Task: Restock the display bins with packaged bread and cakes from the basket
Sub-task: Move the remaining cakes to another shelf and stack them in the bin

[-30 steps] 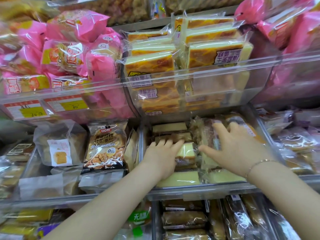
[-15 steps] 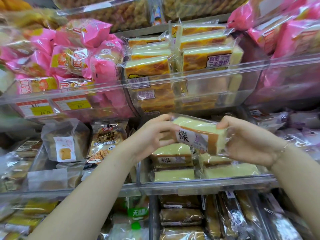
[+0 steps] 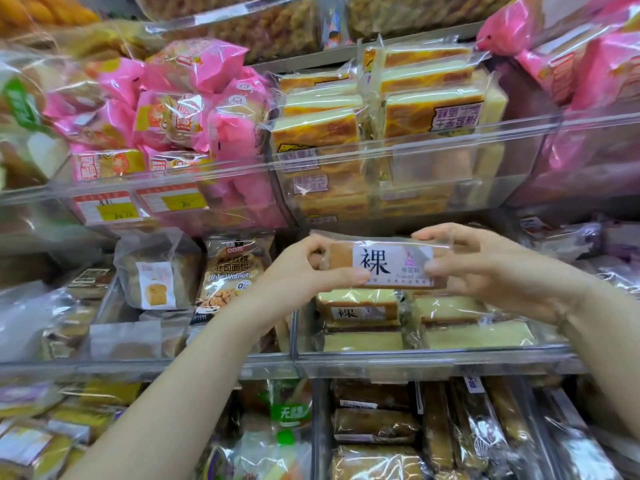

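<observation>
Cake pack (image 3: 381, 265) now label-forward, level.

The wrapped cake (image 3: 381, 265) sits above the clear bin (image 3: 433, 365), between left hand (image 3: 298, 271) and right hand (image 3: 495, 271).

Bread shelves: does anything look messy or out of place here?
Nothing looks damaged or spilled. The one item out of its bin is the wrapped cake, held label-forward by the left hand and right hand above matching cakes.
</observation>
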Tool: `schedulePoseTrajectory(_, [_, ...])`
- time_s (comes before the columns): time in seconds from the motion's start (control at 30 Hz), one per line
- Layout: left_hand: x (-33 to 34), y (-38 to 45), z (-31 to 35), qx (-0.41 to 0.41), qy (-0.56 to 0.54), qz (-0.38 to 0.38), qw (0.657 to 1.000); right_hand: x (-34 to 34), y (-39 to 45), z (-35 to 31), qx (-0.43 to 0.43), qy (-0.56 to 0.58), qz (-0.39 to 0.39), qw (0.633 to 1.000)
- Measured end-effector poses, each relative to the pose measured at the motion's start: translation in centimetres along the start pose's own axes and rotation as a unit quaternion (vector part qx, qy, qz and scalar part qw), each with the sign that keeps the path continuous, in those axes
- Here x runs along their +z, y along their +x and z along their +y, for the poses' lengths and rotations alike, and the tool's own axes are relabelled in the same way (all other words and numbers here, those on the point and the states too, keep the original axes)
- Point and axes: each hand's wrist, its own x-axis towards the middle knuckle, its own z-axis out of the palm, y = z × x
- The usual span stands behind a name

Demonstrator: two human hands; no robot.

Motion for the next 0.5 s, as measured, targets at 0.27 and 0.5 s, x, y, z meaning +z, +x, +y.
schedulePoseTrajectory(0.27, [-1.1,-0.1,-0.4,0.071,0.332,-0.023,0.940,2.1,0.2,1.2,-0.080,-0.441,0.100,0.888])
schedulePoseTrajectory(0.5, [0.9,1.4,-2.1,0.168,0.679,-0.022,0.714,5.2,2.3,4.4,-0.026,-0.688,0.046,0.724])
